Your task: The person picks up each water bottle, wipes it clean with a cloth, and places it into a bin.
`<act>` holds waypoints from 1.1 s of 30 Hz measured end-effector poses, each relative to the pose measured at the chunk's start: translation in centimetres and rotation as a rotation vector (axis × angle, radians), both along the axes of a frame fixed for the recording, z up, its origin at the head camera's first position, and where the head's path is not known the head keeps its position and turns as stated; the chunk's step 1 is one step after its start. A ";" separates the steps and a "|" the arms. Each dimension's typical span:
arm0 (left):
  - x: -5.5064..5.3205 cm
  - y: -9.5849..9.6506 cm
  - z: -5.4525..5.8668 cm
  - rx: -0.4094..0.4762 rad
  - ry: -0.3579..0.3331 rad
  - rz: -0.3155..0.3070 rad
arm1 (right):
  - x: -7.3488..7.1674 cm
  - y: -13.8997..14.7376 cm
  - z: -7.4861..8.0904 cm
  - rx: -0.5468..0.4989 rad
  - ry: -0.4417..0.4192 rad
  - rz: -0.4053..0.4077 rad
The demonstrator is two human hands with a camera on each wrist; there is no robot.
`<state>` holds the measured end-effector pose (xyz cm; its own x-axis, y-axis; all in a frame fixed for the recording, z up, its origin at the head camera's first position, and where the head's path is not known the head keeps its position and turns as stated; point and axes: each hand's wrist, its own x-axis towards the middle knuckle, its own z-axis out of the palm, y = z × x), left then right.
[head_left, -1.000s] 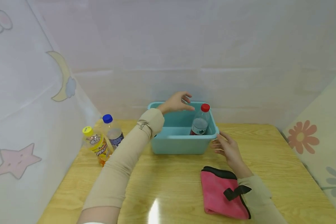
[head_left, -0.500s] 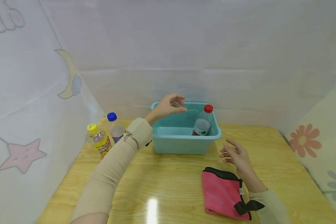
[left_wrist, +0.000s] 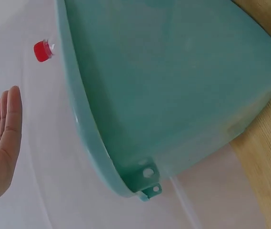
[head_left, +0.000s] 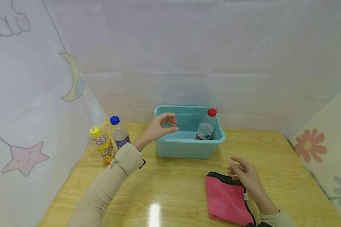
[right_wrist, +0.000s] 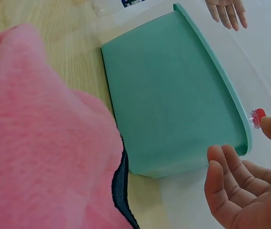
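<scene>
A teal plastic bin (head_left: 187,151) stands at the back middle of the table. Inside its right end a red-capped bottle (head_left: 206,129) leans slightly. My left hand (head_left: 159,126) hovers over the bin's front left rim, fingers loosely bent, holding nothing. In the left wrist view that hand (left_wrist: 2,143) appears beside the bin's rim. To the right, my right hand (head_left: 245,175) is in the air near the far edge of a folded pink cloth (head_left: 227,198) with black trim. Its fingers are relaxed and hold nothing, as the right wrist view also shows.
Left of the bin stand a blue-capped bottle (head_left: 120,135) and a yellow-capped bottle (head_left: 103,145), partly behind my left sleeve. A pale printed sheet (head_left: 170,47) hangs behind and at both sides of the wooden table (head_left: 164,183).
My right hand has let go of the bin's right rim and drawn back toward the cloth. My left hand has moved left and down, away from the red-capped bottle.
</scene>
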<state>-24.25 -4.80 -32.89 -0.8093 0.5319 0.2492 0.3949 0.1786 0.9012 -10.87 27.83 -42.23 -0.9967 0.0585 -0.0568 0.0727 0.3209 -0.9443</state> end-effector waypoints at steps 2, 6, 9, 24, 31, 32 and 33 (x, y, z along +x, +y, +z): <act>0.3 -0.2 -0.3 0.005 0.013 -0.001 | 0.2 0.1 -0.2 0.012 -0.020 -0.002; 1.7 -0.5 -0.1 0.002 0.036 -0.002 | 0.7 -0.1 -0.8 0.080 -0.038 0.013; 3.0 -0.8 -0.3 -0.007 0.053 0.010 | 1.0 -0.4 -1.4 0.185 -0.021 0.031; 5.3 -3.7 -5.0 0.032 0.036 0.046 | 3.4 -1.4 -3.7 0.549 0.039 0.223; 6.3 -4.9 -5.8 0.042 0.097 0.066 | 3.6 -1.0 -5.2 0.650 -0.006 0.363; 6.5 -5.1 -5.9 0.041 0.111 0.072 | 3.6 -1.0 -5.4 0.650 0.002 0.382; 6.6 -5.3 -6.0 0.040 0.124 0.079 | 3.6 -1.0 -5.6 0.649 0.008 0.394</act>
<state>-17.68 -10.08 -38.93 -0.8102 0.4552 0.3693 0.4895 0.1789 0.8534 -7.29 26.79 -47.78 -0.9511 -0.2823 -0.1252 -0.1681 0.8134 -0.5569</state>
